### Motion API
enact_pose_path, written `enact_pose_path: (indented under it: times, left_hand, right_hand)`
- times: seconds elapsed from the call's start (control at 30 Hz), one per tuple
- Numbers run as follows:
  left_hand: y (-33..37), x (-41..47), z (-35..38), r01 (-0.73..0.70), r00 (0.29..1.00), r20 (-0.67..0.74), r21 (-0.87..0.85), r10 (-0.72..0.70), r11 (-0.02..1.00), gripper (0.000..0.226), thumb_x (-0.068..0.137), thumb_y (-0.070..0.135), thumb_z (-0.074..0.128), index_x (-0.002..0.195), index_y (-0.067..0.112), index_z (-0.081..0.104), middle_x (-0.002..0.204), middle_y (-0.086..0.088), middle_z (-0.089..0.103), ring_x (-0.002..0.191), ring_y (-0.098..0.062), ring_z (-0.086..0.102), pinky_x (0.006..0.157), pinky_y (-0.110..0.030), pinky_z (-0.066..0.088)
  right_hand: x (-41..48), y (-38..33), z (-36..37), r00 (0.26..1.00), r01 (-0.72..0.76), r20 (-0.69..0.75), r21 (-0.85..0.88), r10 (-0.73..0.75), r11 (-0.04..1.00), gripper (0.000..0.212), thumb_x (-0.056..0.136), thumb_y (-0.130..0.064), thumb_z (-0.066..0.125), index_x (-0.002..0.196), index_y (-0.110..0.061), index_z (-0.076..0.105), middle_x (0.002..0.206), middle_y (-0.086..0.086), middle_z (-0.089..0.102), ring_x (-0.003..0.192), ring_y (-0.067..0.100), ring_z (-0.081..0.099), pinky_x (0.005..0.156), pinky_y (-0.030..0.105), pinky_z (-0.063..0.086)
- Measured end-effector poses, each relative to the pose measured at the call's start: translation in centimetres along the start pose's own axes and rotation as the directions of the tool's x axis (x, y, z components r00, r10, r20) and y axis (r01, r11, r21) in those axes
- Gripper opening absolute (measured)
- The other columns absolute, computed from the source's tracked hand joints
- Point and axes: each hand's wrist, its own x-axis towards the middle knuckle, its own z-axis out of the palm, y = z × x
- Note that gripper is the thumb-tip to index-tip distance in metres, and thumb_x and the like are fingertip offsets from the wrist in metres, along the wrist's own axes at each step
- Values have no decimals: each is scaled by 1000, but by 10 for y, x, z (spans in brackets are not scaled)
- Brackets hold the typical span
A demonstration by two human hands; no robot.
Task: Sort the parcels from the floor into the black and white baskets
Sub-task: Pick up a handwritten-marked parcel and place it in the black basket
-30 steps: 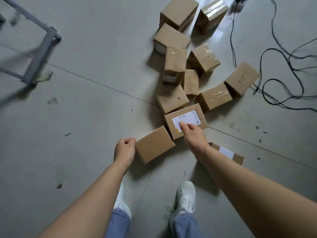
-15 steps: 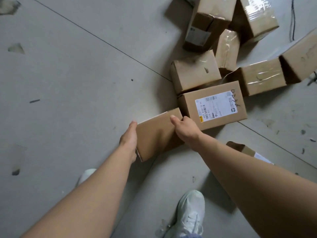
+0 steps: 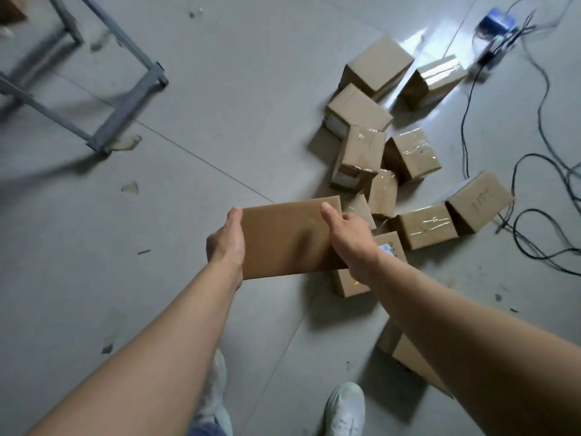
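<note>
I hold a plain brown rectangular cardboard parcel [image 3: 286,240] between both hands, its broad blank face turned up to me. My left hand [image 3: 224,243] clamps its left edge, thumb along the top corner, the other fingers hidden underneath. My right hand [image 3: 352,240] grips its right edge, thumb laid on the upper face and fingers curled round the side. The parcel is clear of the pale grey tiled floor [image 3: 220,89], and its shadow falls on the tiles below my right wrist.

Just under my right wrist lies a brown cardboard parcel with a white label [image 3: 349,284], mostly covered by my arm. Beyond my right hand and off to its right sits a heap of brown cardboard parcels [image 3: 361,152], several wrapped in clear tape, touching or leaning on one another. A flat brown cardboard parcel [image 3: 405,354] lies beneath my right forearm. Tangled black cables [image 3: 534,171] run far to the right of that hand. Well beyond my left hand stands a grey metal frame [image 3: 125,105]. Below my right forearm is my white shoe [image 3: 344,407].
</note>
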Motion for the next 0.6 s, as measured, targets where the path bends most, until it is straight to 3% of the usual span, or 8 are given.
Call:
enact_pose_path:
  times: [0.1,0.17,0.23,0.37,0.53,0.6]
  left_hand:
    - [69,-61,-23,-120,993,9,-53,121,991,40,78,60,55,80,20,58,98,-6,64,91,-28,64,86,-47,54]
    - [115,-103,-42,-214,976,14,-80,216,974,40,78,60,56,76,20,58,94,-5,65,92,-28,64,87,-50,53]
    - [161,-150,-64,-306,950,27,-103,310,946,41,76,61,57,76,20,60,92,-5,65,92,-29,64,87,-51,53]
    - [233,-238,-117,-448,887,47,-154,459,881,46,68,67,60,79,22,63,93,-5,67,91,-28,65,84,-52,54]
    - [287,-333,-186,-506,841,91,-215,533,835,52,67,66,65,87,18,65,93,-6,69,88,-28,66,78,-46,55]
    - [303,-364,-210,-504,829,123,-258,546,824,54,72,63,66,97,15,66,94,-4,68,82,-23,65,63,-36,58]
  right_hand:
    - [-54,-69,-36,998,55,-9,156,-54,986,71,87,-59,48,129,-2,48,124,13,55,110,28,55,101,43,43]
    - [-96,-114,-59,994,105,-45,246,-96,964,66,87,-58,50,126,-5,47,118,11,56,101,24,56,92,39,47]
    - [-140,-157,-80,985,169,-92,318,-147,933,60,87,-59,50,121,-10,47,114,9,56,93,20,55,80,34,44]
    - [-220,-226,-118,968,244,-141,365,-206,899,67,82,-69,45,121,-15,39,103,3,52,91,18,51,81,38,40]
    - [-320,-291,-150,941,338,-170,485,-292,807,64,84,-65,47,118,-11,41,103,5,53,89,17,53,65,31,43]
    - [-358,-310,-156,929,371,-203,498,-311,784,60,85,-65,46,113,-12,41,103,7,54,95,23,55,77,41,51]
